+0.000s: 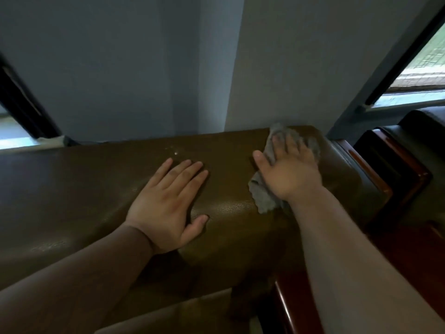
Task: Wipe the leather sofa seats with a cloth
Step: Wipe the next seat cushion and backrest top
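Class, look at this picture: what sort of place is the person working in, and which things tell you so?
Probably a living room in a home. A brown leather sofa with a polished wooden armrest stands against a plain wall, with a window beside it.

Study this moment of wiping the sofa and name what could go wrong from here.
1. The cloth is bunched under the right hand, so it may wipe only a narrow strip.
2. The pale specks beyond the left hand could be missed, since the cloth works at the far right end.
3. The wipe nears the wooden arm; fingers might knock it.
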A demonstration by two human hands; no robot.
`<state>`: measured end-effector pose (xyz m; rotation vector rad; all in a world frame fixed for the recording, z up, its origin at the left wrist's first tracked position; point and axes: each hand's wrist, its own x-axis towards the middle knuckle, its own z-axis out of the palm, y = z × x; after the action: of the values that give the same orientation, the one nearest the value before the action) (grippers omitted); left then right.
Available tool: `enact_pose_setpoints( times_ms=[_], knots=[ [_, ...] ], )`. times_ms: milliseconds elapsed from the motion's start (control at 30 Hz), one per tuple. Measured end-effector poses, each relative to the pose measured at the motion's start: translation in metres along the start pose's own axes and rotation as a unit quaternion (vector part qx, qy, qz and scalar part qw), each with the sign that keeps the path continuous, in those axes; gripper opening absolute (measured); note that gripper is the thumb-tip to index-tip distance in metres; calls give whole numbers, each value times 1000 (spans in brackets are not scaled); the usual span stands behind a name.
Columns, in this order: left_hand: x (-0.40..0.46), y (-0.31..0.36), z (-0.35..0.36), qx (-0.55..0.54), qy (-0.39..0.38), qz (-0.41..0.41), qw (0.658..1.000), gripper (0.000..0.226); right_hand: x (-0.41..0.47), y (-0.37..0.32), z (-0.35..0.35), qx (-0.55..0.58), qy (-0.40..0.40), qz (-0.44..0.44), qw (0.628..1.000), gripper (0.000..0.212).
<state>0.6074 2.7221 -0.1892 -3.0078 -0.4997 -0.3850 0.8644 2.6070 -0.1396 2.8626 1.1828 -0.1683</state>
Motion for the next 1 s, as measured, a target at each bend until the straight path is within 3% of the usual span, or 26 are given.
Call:
enact_pose_setpoints(
  times_ms=[67,133,233,400,567,667,800,900,1000],
  knots=[
    [-1,0,0,2,9,2,1000,86,-3,-54,8,15,-13,-44,999,86],
    [-2,0,0,-1,18,-2,1000,86,-19,-100,8,59,-16,-168,984,69],
    [-3,-2,1,-9,32,-4,999,83,-27,-106,-1,52,4,-262,964,55],
    [-5,-2,2,-30,38,-6,999,75,-23,-100,21,73,86,-199,973,64],
    [-9,6,-22,-46,-19,-27,998,68,-25,-100,21,70,79,-196,975,63],
    [-8,-2,-44,-75,-15,-135,988,63,-26,-99,19,69,75,-193,976,65],
    [-41,-62,-64,-46,-57,-288,955,73,-22,-99,23,66,70,-178,979,67],
    [-67,-81,-57,-35,-58,-318,946,77,-19,-101,23,58,65,-178,980,72],
    [-64,-78,-39,1,-58,-285,957,79,-17,-102,23,52,57,-182,980,72]
  ],
)
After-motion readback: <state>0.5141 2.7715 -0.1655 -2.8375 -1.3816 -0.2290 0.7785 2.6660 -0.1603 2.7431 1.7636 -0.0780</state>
